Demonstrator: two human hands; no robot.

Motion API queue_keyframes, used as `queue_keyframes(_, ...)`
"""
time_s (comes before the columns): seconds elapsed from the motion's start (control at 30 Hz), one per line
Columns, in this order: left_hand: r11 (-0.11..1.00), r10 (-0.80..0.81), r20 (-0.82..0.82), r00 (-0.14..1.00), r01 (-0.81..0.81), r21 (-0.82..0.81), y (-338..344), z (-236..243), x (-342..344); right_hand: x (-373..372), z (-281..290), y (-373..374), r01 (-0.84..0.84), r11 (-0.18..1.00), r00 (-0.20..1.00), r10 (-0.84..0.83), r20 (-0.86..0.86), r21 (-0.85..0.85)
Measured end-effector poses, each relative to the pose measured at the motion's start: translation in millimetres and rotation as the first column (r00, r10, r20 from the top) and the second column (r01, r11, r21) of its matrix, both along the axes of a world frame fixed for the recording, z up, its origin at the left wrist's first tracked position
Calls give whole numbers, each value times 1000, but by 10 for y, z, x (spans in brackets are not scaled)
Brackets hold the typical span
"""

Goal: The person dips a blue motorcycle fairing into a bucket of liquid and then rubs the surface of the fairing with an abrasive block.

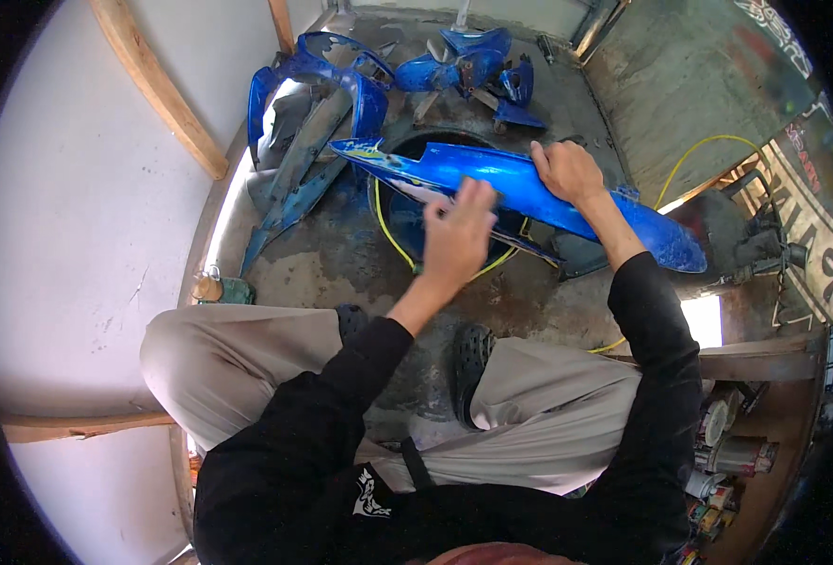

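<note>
A long, glossy blue motorcycle body panel (492,172) is held aslant in front of me, its pointed end to the left and its rounded end lower at the right. Over its top edge my right hand (572,174) is closed, thumb on the blue face. My left hand (459,231) lies against the panel's lower middle, by a pale, worn-looking strip. Motion smears its fingers, so I cannot make out whether anything is in them. Beneath the panel stands a dark round tub (405,226), largely covered by it.
More blue body panels (369,105) and a cluster of blue parts (468,68) lie on the floor beyond. A yellow hose (385,231) runs round the tub. A green jar (236,291) stands by the left wall. Paint cans (741,456) sit on a shelf at lower right.
</note>
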State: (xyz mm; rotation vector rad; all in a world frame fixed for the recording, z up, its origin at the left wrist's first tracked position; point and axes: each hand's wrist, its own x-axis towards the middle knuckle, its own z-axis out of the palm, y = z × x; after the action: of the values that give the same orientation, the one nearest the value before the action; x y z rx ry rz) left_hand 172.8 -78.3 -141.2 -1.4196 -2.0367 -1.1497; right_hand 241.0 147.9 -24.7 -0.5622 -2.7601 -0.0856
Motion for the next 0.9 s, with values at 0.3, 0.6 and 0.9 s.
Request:
queue_keyframes(0.3, 995, 86, 219, 972, -96, 36, -148, -116, -716, -7, 32, -40, 22, 999, 1000, -22, 5, -48)
queue_keyframes(0.6, 1000, 19, 135, 991, -21, 11, -35, -9, -175, -25, -7, -15, -3, 1000, 1000, 3, 9, -12)
queue_keyframes(0.9, 997, 65, 149, 987, -70, 33, -90, -68, -572, 4, 21, -30, 1, 1000, 1000, -1, 5, 9)
